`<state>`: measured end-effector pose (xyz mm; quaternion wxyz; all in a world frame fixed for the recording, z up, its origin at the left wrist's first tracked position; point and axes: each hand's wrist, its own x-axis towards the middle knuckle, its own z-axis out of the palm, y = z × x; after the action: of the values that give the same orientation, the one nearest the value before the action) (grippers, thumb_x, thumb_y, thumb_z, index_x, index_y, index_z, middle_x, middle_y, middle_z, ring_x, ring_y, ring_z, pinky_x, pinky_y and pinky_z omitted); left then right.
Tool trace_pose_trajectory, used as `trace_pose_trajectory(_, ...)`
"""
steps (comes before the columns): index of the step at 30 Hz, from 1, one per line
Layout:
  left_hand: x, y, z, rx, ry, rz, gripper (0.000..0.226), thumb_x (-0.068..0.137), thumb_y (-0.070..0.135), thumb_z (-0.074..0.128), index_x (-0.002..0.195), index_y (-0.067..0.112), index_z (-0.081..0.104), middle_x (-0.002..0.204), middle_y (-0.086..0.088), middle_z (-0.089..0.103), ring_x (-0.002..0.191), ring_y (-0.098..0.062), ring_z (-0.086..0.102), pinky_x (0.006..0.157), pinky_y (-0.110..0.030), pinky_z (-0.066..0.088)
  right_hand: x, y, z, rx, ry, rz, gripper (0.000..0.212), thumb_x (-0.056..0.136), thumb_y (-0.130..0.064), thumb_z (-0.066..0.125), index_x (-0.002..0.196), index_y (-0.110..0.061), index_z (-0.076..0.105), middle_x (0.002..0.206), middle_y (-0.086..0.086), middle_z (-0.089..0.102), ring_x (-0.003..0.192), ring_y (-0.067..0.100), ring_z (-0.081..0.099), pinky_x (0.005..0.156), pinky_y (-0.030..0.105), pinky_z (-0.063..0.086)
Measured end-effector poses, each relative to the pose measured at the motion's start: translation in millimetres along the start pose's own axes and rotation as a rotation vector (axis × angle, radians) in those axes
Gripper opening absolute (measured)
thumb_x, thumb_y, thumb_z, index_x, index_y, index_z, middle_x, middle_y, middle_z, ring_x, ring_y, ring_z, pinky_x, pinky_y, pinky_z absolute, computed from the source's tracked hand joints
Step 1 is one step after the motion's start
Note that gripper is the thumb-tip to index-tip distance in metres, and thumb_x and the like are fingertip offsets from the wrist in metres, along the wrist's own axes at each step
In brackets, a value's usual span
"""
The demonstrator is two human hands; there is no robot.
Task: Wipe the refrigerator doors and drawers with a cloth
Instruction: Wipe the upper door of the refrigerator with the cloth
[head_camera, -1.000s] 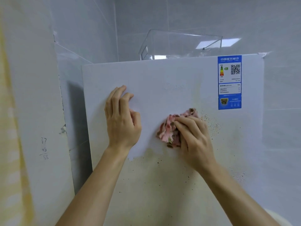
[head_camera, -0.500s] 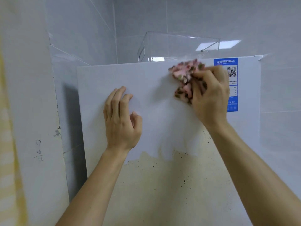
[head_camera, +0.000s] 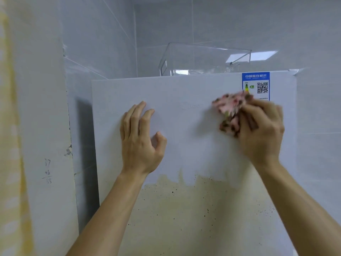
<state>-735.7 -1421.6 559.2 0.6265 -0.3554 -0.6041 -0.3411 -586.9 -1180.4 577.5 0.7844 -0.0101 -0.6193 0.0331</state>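
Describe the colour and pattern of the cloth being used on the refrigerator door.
The cloth is pink with dark brown blotches, motion-blurred, seen in the head view.

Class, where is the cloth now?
Head view: the cloth is gripped in the right hand against the refrigerator door, upper right, by the blue label.

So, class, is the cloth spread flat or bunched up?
Bunched up: the cloth is a crumpled wad gripped by the right hand.

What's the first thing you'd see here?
The dirty yellow-brown stain with dark specks across the lower half of the white refrigerator door, clean above. At upper right the right hand holds a bunched pink cloth against the door at a blue label's lower edge; the left hand rests on the door's left side.
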Motion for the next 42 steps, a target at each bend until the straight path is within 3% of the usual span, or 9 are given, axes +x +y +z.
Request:
trace_pose_trajectory(5,2,12,8,0.043,0.040,0.013,0.053,0.086,0.019,0.054,0.138,0.008,0.063,0.155,-0.014,0.052,0.146,-0.031,0.037,0.123,-0.058,0.030,40,-9,17,-0.011,0.054,0.024,0.019,0.102,-0.011,0.065,0.111,-0.005,0.080,0.114,0.011,0.072,0.107,0.042,0.056,0.093,0.034,0.049)
trace_pose_trajectory(13,-3,31,18,0.036,0.043,0.050,0.050,0.088,0.016,0.058,0.137,0.009,0.067,0.155,-0.014,0.053,0.145,-0.033,0.040,0.117,-0.061,0.037,-103,7,-20,0.002,-0.114,-0.154,0.018,0.098,-0.005,0.060,0.109,-0.007,0.073,0.123,0.009,0.064,0.110,0.031,0.054,0.093,0.049,0.050)
trace_pose_trajectory(18,-5,47,26,0.025,0.038,0.057,0.052,0.086,0.013,0.059,0.137,0.009,0.066,0.155,-0.014,0.054,0.144,-0.032,0.040,0.118,-0.061,0.035,-78,27,-29,0.007,-0.171,-0.192,0.021,0.094,-0.003,0.066,0.113,-0.005,0.073,0.123,0.013,0.069,0.113,0.031,0.055,0.091,0.051,0.053)
trace_pose_trajectory(22,-6,52,30,0.029,0.041,0.043,0.052,0.084,0.010,0.060,0.136,0.008,0.066,0.154,-0.015,0.054,0.144,-0.033,0.041,0.119,-0.062,0.035,-12,34,-26,-0.022,-0.117,-0.067,0.020,0.100,-0.004,0.066,0.117,-0.002,0.077,0.127,0.016,0.070,0.125,0.036,0.056,0.115,0.062,0.037)
trace_pose_trajectory(25,-5,57,31,0.028,0.049,0.033,0.052,0.083,0.010,0.057,0.134,0.006,0.067,0.153,-0.016,0.055,0.142,-0.034,0.041,0.118,-0.062,0.035,24,37,-21,-0.016,-0.111,-0.018,0.024,0.103,-0.002,0.061,0.121,-0.002,0.076,0.138,0.013,0.067,0.138,0.037,0.054,0.125,0.046,0.030)
trace_pose_trajectory(27,-3,60,33,0.026,0.059,0.021,0.051,0.082,0.009,0.056,0.132,0.006,0.067,0.152,-0.017,0.055,0.142,-0.035,0.042,0.117,-0.063,0.035,26,34,-19,0.006,-0.098,0.009,0.028,0.103,0.001,0.057,0.126,-0.001,0.074,0.144,0.011,0.063,0.142,0.033,0.051,0.122,0.027,0.033)
trace_pose_trajectory(29,-3,63,35,0.021,0.068,0.001,0.051,0.081,0.007,0.055,0.130,0.005,0.067,0.151,-0.017,0.056,0.141,-0.037,0.043,0.117,-0.063,0.035,7,32,-23,0.022,-0.086,0.009,0.032,0.100,0.004,0.059,0.130,-0.001,0.071,0.143,0.012,0.064,0.139,0.030,0.053,0.119,0.022,0.034)
trace_pose_trajectory(36,-6,71,39,0.015,0.090,-0.030,0.050,0.082,0.006,0.053,0.130,0.003,0.065,0.152,-0.017,0.055,0.142,-0.036,0.042,0.119,-0.061,0.034,-106,59,-55,-0.002,-0.103,-0.106,0.026,0.093,0.003,0.057,0.112,0.006,0.076,0.122,0.015,0.073,0.126,0.031,0.060,0.101,0.051,0.054)
trace_pose_trajectory(42,-7,82,46,-0.002,0.054,-0.020,0.052,0.082,0.008,0.053,0.133,0.003,0.063,0.154,-0.016,0.053,0.144,-0.035,0.041,0.119,-0.061,0.033,-34,67,-47,0.008,-0.168,-0.082,0.031,0.101,-0.002,0.056,0.127,0.000,0.072,0.144,0.014,0.063,0.142,0.033,0.052,0.123,0.052,0.034)
